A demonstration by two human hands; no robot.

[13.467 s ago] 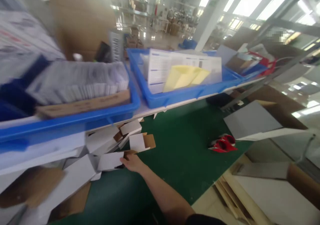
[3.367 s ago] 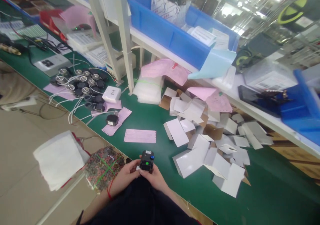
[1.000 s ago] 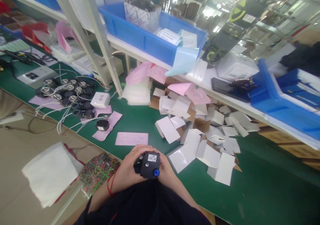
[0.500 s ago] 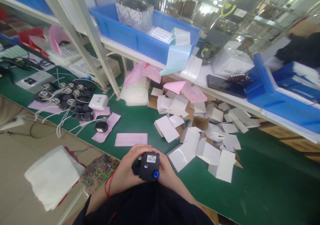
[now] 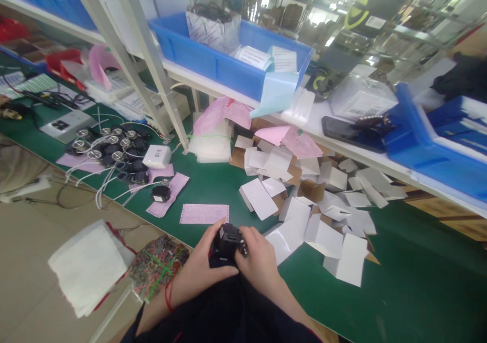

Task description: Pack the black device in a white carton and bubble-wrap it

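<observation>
One cam, on the person's head, looking forward and steeply down at the green bench (image 5: 411, 282). Left hand (image 5: 205, 259) and right hand (image 5: 261, 256) sit close, lower centre. Wide framing, rolled so the shelf (image 5: 403, 166) slopes down rightward; floor (image 5: 23, 251) lower left, room background up top.

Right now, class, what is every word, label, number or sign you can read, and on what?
"418", first digit unsure: small white box.
Papers in the blue bin: print too blurred.
Pink slip on the table: print too faint.
Wrapped box: label too blurred.
Held black device: pale mark too small to read.
</observation>
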